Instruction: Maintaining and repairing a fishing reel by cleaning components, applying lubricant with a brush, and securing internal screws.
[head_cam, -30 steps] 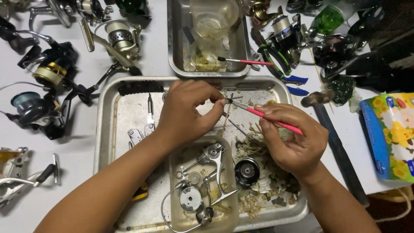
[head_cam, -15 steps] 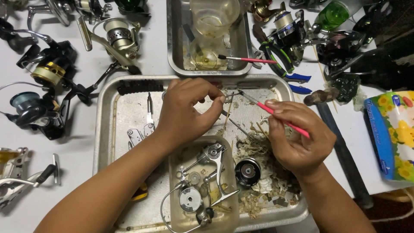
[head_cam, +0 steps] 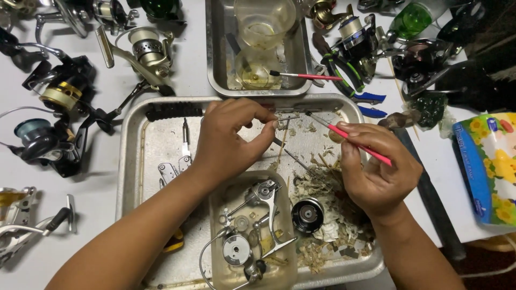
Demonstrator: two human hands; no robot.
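Over a metal tray (head_cam: 134, 156), my left hand (head_cam: 231, 137) pinches a small metal part (head_cam: 287, 118) between thumb and forefinger. My right hand (head_cam: 376, 172) grips a thin red-handled brush (head_cam: 355, 139), whose tip points left toward that part. Below my hands, a clear plastic tub (head_cam: 252, 231) holds several dismantled fishing-reel pieces, and a black spool (head_cam: 307, 215) lies beside it among dirty scraps and debris.
A second metal tray (head_cam: 215, 59) behind holds clear cups and another red brush (head_cam: 306, 77). Fishing reels (head_cam: 59, 96) lie on the left and along the top. Pliers (head_cam: 344, 70) rest upper right; a colourful tissue pack (head_cam: 492, 166) sits at the right edge.
My right hand has shifted slightly right and down with the brush. My left hand keeps its pinch in the same spot.
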